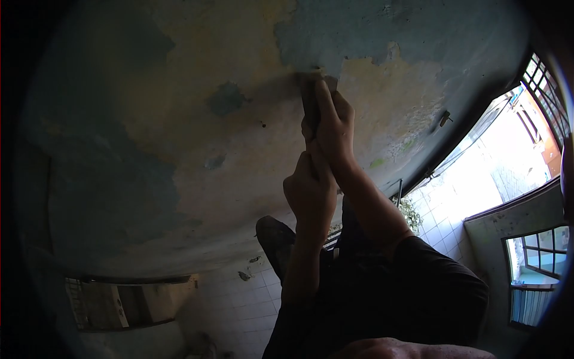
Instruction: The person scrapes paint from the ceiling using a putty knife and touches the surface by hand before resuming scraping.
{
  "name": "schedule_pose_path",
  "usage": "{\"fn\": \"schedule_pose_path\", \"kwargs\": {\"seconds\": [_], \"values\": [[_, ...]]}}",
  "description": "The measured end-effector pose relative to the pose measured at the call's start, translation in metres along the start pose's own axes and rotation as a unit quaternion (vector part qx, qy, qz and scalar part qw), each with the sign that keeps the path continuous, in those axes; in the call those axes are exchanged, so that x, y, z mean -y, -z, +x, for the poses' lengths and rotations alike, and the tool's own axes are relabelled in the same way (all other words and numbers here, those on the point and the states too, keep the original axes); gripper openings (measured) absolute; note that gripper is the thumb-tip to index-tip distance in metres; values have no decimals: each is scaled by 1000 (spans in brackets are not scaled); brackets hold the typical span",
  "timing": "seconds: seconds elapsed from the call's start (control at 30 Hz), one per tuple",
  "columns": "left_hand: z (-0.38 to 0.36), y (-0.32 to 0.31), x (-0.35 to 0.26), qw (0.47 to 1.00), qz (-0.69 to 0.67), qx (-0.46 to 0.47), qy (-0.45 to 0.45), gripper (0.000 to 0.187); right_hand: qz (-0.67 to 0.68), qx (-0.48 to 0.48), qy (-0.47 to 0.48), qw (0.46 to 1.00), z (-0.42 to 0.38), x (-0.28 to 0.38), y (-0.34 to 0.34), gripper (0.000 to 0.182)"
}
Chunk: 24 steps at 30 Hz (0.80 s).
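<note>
Both my hands are raised together in front of a wall point(227, 149) with peeling blue-green and yellowish paint. My right hand point(336, 125) is closed around a dark flat tool point(310, 105), its index finger stretched along it. The tool's far end touches or nearly touches the wall at a paint edge. Just below, my left hand point(312, 188) is closed in a fist against the lower end of what the right hand holds; its fingers wrap round something that looks like the tool's handle, mostly hidden.
A bright opening point(478, 161) with a metal grille point(547, 90) lies at the right, a windowed wall point(490, 233) below it. White floor tiles point(245, 305) show lower left. A small hook-like fixture point(445, 118) sticks out of the wall. Leaves point(409, 212) stand near the doorway.
</note>
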<state>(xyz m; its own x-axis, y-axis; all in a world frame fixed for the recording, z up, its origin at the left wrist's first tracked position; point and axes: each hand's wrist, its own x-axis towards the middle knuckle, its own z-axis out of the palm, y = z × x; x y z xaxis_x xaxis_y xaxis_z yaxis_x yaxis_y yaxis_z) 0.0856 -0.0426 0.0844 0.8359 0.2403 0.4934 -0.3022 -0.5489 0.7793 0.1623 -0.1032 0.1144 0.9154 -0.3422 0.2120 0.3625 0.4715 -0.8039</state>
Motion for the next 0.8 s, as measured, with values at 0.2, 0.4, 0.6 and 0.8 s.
{"fn": "schedule_pose_path", "kwargs": {"seconds": [0.2,0.4,0.6,0.8], "values": [[11,25,-12,999,43,29,0,44,81,-29,-17,996,-1,2,-12,39],[11,-12,5,999,15,-22,-39,37,-2,-5,30,1000,6,14,-3,40],[4,-30,-8,999,14,2,-40,36,-8,-61,60,996,24,13,28,37],[-11,-31,-18,995,32,61,-73,35,72,-81,3,994,5,23,54,27]]}}
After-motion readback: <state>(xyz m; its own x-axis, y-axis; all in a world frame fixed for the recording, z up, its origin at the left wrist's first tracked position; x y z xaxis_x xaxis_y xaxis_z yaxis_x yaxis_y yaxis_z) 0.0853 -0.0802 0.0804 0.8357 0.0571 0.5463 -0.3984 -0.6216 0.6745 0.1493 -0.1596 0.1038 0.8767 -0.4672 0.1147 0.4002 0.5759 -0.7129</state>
